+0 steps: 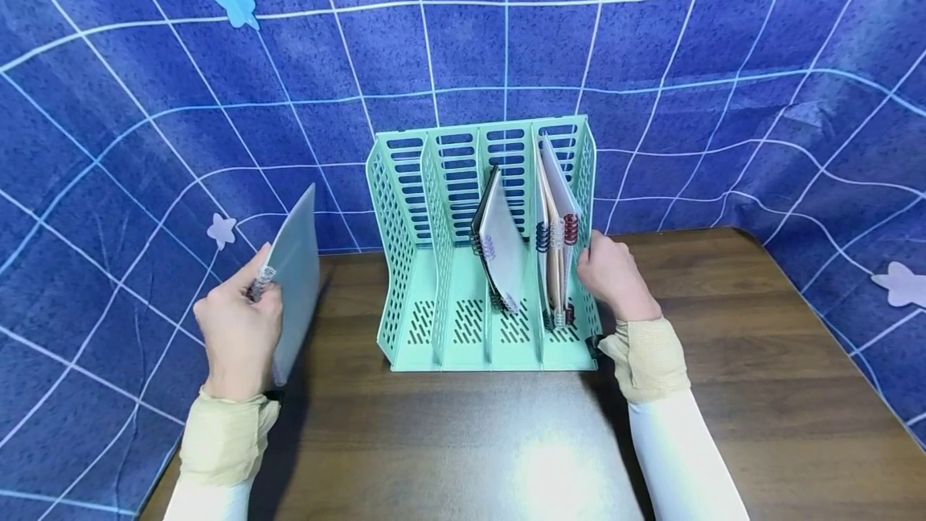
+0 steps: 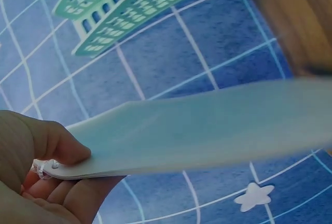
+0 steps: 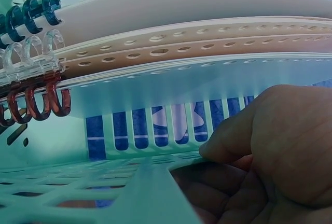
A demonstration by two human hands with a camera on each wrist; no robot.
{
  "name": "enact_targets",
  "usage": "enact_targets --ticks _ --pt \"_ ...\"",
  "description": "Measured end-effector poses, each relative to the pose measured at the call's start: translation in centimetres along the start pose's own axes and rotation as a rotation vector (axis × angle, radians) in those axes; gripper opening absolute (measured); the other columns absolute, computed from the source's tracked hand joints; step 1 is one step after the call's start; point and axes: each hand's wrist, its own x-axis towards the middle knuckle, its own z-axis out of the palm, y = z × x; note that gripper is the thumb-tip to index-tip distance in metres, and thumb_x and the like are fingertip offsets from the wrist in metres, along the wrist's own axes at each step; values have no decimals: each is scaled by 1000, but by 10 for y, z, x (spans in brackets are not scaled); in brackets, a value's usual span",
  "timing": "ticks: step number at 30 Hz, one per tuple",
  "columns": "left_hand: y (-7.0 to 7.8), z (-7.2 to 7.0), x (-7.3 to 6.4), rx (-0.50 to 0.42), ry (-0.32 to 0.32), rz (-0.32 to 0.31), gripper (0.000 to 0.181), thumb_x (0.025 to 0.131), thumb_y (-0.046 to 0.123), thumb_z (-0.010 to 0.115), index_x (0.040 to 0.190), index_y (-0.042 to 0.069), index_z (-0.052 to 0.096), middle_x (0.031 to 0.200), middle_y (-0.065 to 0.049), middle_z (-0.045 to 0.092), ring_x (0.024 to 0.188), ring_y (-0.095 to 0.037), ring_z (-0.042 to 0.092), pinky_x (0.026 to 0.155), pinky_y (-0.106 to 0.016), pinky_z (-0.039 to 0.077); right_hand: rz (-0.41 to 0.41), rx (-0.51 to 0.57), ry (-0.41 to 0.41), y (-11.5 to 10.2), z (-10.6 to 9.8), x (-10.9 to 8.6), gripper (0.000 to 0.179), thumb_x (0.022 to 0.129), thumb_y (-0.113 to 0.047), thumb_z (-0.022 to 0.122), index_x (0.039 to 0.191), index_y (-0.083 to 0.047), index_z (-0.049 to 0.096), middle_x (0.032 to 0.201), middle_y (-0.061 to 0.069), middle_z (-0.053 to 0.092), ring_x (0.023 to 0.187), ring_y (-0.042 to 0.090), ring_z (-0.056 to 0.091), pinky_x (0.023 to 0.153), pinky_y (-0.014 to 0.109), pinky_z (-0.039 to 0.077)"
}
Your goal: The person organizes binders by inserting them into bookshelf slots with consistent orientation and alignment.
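Note:
My left hand [image 1: 242, 324] pinches a pale ring-bound notebook [image 1: 298, 280] by its spine edge, thumb on one side and fingers on the other. The notebook stands upright left of a mint green file rack [image 1: 463, 356]. In the left wrist view its clear rings [image 2: 44, 168] show beside the thumb. My right hand [image 1: 615, 272] grips the rack's right side wall, thumb inside and fingers outside. The rightmost slot holds several notebooks [image 1: 555, 248] with blue, clear and dark red rings [image 3: 39, 102]. A black-covered notebook with white pages [image 1: 502, 239] leans in the slot left of them.
The rack stands on a brown wooden table [image 1: 463, 441] against a blue cloth backdrop [image 1: 304, 63] with white grid lines and stars. Perforated dividers [image 1: 437, 264] separate its slots. The two left slots show bare floor.

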Motion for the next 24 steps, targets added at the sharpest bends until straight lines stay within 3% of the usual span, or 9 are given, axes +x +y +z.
enact_targets --ticks 3,6,11,14,17,21,24 --pt "5 -5 1 -6 15 7 56 79 -1 65 125 29 76 75 -14 76 44 -12 46 43 -22 33 6 -1 0 0 0 0 19 100 -11 39 98 2 53 88 28 60 80 41 60 69 52 50" --pt "10 -11 2 -23 19 -10 58 80 -1 65 126 33 75 77 -14 76 41 4 39 40 -14 29 14 0 -3 0 1 1 21 100 -13 38 100 2 53 93 29 61 84 42 61 71 53 50" --pt "25 -23 4 -62 60 -17 58 81 -2 65 125 35 75 93 -13 79 52 18 47 50 -5 33 18 5 -4 1 1 1 21 100 -13 37 101 2 53 92 28 61 83 41 61 70 52 50" --pt "38 -33 7 -96 99 -10 55 82 -5 63 122 29 77 98 -14 78 59 24 49 54 0 33 22 12 -4 2 0 2 21 101 -13 37 99 0 52 86 25 59 78 39 60 66 48 49" --pt "51 -43 6 -118 131 -23 50 83 -6 62 120 24 78 97 -18 77 57 24 49 51 1 34 21 15 -7 2 0 2 21 101 -13 36 99 0 52 86 24 58 78 38 59 66 48 49" --pt "65 -55 3 -145 150 -52 45 86 -1 63 119 25 79 98 -17 77 57 21 53 50 -1 37 21 12 -6 2 1 1 22 101 -14 36 101 1 53 93 27 60 83 40 60 71 51 50" --pt "71 -63 -1 -181 156 -35 40 88 2 63 115 26 80 89 -1 78 57 15 58 51 -4 42 27 15 -11 1 1 0 21 101 -14 36 100 0 52 91 26 60 82 40 59 71 51 50"
